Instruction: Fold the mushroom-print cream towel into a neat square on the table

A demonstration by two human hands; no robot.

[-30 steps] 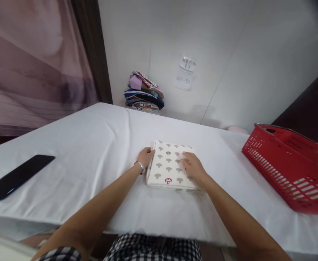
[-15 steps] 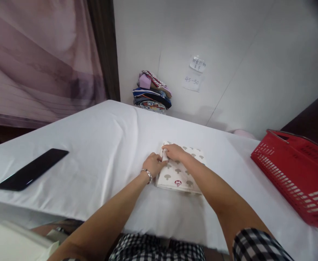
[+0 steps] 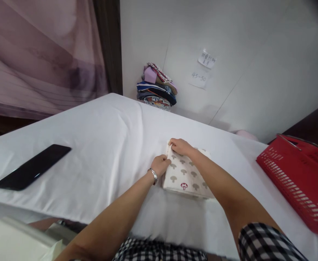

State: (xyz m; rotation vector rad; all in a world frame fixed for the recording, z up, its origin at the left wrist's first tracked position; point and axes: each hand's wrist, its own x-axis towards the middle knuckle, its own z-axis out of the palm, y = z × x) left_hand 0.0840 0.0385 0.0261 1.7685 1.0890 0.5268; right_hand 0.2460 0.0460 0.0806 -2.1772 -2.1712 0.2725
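A folded cream cloth (image 3: pixel 184 173) printed with grey mushrooms and one red mushroom lies on the white-covered table. At its left edge, my left hand (image 3: pixel 160 165) pinches the fabric between thumb and fingers; a silver bracelet circles that wrist. Farther up, my right hand (image 3: pixel 180 146) grips the upper left corner with its fingers closed. My right forearm hides the right part of the cloth. Whether it is a garment or a plain piece of fabric I cannot tell.
A red plastic basket (image 3: pixel 297 181) stands at the table's right side. On the left lies a flat black panel (image 3: pixel 32 167). A stack of folded clothes (image 3: pixel 157 87) rises behind the far edge, against the wall. White tablecloth (image 3: pixel 93 134) shows wrinkles left of my hands.
My right hand has moved up to the cloth's corner, and the hands are farther apart. The raised fold between them now lies flatter. The view has shifted slightly.
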